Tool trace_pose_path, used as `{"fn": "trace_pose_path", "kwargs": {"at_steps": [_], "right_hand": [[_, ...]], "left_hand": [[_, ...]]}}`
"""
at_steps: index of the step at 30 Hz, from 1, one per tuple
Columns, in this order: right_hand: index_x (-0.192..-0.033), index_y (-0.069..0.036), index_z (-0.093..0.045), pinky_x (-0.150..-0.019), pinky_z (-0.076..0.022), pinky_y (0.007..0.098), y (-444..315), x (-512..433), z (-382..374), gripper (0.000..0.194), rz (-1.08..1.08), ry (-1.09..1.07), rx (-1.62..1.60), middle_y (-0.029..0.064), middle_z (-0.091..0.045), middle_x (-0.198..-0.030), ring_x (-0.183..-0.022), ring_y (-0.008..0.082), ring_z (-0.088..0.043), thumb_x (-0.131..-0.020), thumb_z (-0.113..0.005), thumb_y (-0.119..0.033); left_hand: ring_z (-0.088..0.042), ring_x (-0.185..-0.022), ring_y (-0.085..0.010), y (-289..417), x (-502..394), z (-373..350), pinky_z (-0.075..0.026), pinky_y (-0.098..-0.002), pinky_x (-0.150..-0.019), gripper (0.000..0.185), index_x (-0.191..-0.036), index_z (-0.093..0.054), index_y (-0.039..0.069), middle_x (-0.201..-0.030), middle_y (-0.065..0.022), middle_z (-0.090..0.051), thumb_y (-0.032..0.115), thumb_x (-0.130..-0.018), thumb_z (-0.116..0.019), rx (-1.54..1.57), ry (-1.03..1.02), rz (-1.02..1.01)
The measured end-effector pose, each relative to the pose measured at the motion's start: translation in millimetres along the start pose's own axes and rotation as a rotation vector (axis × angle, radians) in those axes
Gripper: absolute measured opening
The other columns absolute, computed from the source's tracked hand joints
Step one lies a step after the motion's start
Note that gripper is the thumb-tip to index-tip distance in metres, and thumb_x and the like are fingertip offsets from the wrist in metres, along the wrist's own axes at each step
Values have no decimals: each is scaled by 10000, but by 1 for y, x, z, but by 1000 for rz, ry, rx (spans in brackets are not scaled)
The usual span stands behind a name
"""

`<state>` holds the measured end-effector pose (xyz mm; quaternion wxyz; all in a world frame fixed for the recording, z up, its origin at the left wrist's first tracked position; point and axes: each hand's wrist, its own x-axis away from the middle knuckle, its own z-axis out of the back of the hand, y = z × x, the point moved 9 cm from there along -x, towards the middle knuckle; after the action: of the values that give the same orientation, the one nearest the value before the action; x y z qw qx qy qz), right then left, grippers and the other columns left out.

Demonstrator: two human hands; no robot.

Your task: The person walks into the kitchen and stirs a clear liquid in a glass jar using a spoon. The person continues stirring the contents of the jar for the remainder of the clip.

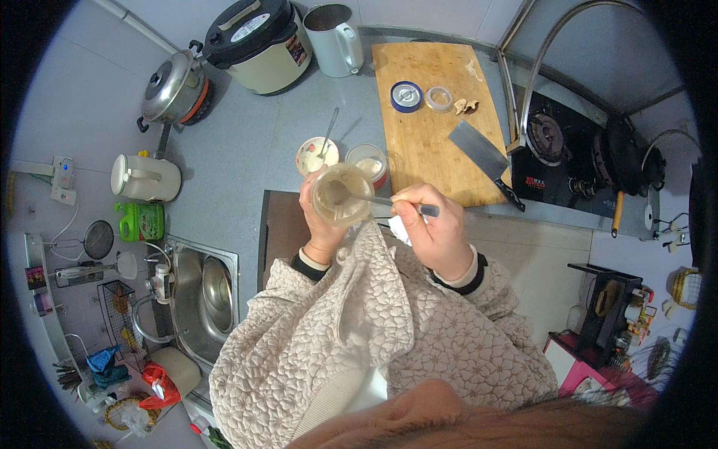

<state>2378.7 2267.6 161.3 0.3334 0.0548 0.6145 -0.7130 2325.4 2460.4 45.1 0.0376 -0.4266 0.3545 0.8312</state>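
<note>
My left hand (321,224) grips a translucent jar (342,196) from its left side, its open mouth facing up. With my right hand (429,224) I hold the handle of a spoon (381,200), whose far end is inside the jar; a white tissue (400,230) shows by that palm. Just beyond the jar is a small patterned bowl (303,163) with pale contents and a metal spoon (331,129) standing in it. Beside it sits a clear round container (378,154) holding white matter, partly hidden by the jar.
On a wooden cutting board (429,146) lie a cleaver (479,150), a blue-rimmed lid (406,96), a clear ring-shaped lid (439,99) and brown pieces (465,106). A gas stove (561,163) is at right, a steel sink (193,280) at left. A pressure cooker (263,56) and kettle (335,45) stand behind.
</note>
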Motion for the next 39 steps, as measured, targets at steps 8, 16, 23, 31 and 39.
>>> {"fn": "trace_pose_path", "kwargs": {"at_steps": [8, 16, 23, 31, 39], "right_hand": [[-916, -5, -591, -568, -491, 324, -4, 2, 2, 74, -17, -13, -36, 123, -652, -818, -666, 252, -657, -883, -651, -35], [-907, -16, -596, -561, -498, 325, -1, 3, 5, 67, -21, 24, -41, 95, -656, -721, -616, 243, -658, -910, -633, -71], [-890, -11, -594, -579, -508, 307, 11, 6, 12, 88, -150, 114, -122, 93, -669, -712, -644, 219, -680, -921, -630, -86], [-915, -12, -587, -593, -508, 305, 15, 3, 8, 108, -198, 85, -172, 104, -676, -753, -672, 212, -683, -925, -639, -106], [-917, -25, -584, -566, -486, 376, -10, -12, -5, 135, 84, -66, 64, 124, -636, -743, -637, 326, -632, -884, -682, -112]], "left_hand": [[-465, -1229, -271, -7, 4, 1, -381, -414, -1036, 1020, -1378, -279, 42, -1326, -138, -428, 275, -617, -917, 41, -7, 56], [-486, -1199, -270, -2, 3, 0, -395, -412, -1020, 1072, -1389, -246, 38, -1325, -140, -423, 282, -602, -931, -27, -33, 45], [-463, -1234, -276, 2, 2, -3, -385, -413, -1037, 1084, -1392, -238, 34, -1342, -140, -411, 294, -601, -932, -2, -49, 7], [-487, -1236, -310, -6, 6, -4, -363, -451, -1070, 1022, -1361, -266, 55, -1337, -159, -444, 249, -602, -923, 41, -32, 57], [-485, -1266, -315, 2, 0, 1, -240, -537, -1134, 977, -1345, -283, 111, -1324, -141, -494, 280, -619, -913, 1, -18, -114]]}}
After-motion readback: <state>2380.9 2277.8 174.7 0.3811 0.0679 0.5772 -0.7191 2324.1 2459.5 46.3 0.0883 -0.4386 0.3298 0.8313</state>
